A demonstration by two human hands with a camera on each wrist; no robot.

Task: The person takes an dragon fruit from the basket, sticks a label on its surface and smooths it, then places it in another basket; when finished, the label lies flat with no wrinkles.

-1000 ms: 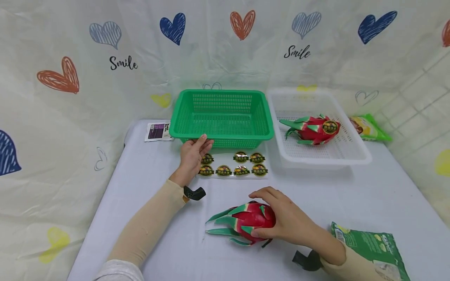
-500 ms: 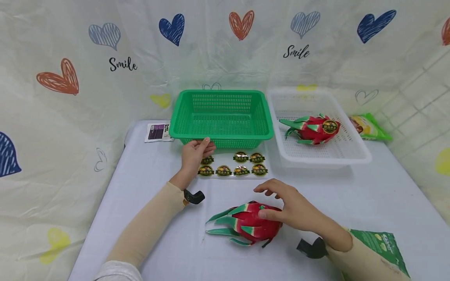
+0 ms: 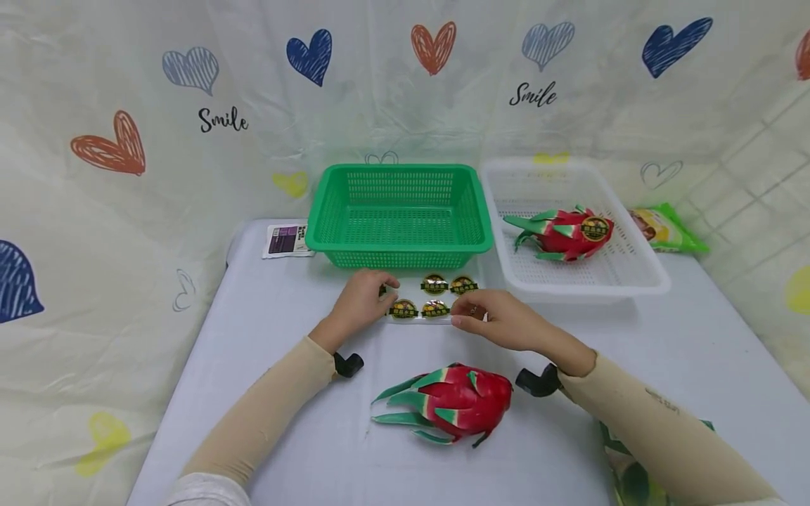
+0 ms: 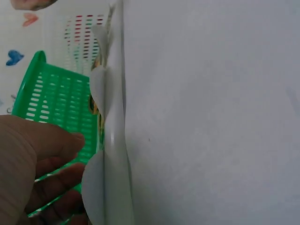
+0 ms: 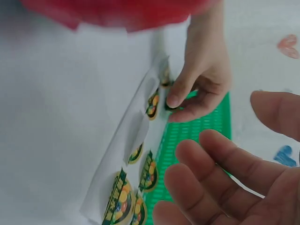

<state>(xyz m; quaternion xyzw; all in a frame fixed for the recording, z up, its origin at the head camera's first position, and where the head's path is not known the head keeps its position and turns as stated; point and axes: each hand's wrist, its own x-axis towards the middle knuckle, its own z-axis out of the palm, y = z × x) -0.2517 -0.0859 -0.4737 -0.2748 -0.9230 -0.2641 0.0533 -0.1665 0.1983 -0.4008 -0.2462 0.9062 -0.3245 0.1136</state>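
Observation:
In the head view my left hand is over the left end of a sheet of round fruit stickers, covering part of it. Its thumb and fingers are bent but apart in the left wrist view, fingertips close by the sheet's white edge. My right hand reaches the sheet's right end. Seen from the right wrist, its fingers are loosely curved and spread, with nothing between them. A red dragon fruit with green scales lies on the table nearer to me, between my forearms.
Behind the stickers stands a green basket. Right of it, a white basket holds a second dragon fruit bearing a sticker. Packets lie around: a purple-white one, a yellow-green one and a green one under my right forearm.
My right hand has let go of the near dragon fruit and moved up to the stickers' right end. My left hand has drawn back slightly from the green basket's rim onto the sheet.

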